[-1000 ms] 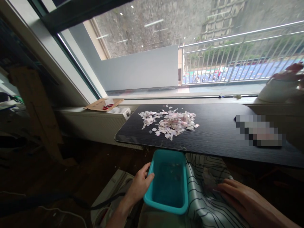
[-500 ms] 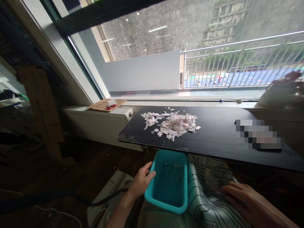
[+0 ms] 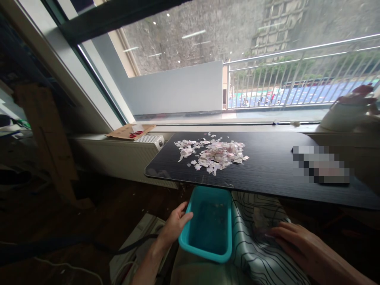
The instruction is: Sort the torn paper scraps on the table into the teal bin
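Note:
My left hand (image 3: 175,225) grips the left rim of a teal plastic bin (image 3: 208,253) that rests on my lap, just below the front edge of a black table (image 3: 267,170). A few paper scraps lie in the bin's bottom. A heap of small white and pink paper scraps (image 3: 213,152) sits on the table above the bin. My right hand (image 3: 293,241) lies flat with fingers stretched out on striped cloth (image 3: 255,253) over my lap, touching a crumpled bit of pale material.
A blurred-out flat object (image 3: 320,166) lies on the table's right side. A white pot (image 3: 344,114) stands on the windowsill. A radiator (image 3: 118,154) with cardboard and red scissors (image 3: 135,134) on top is at left. Cables (image 3: 89,249) run across the dark floor.
Only the camera has shifted slightly. Both hands and the bin stay where they were.

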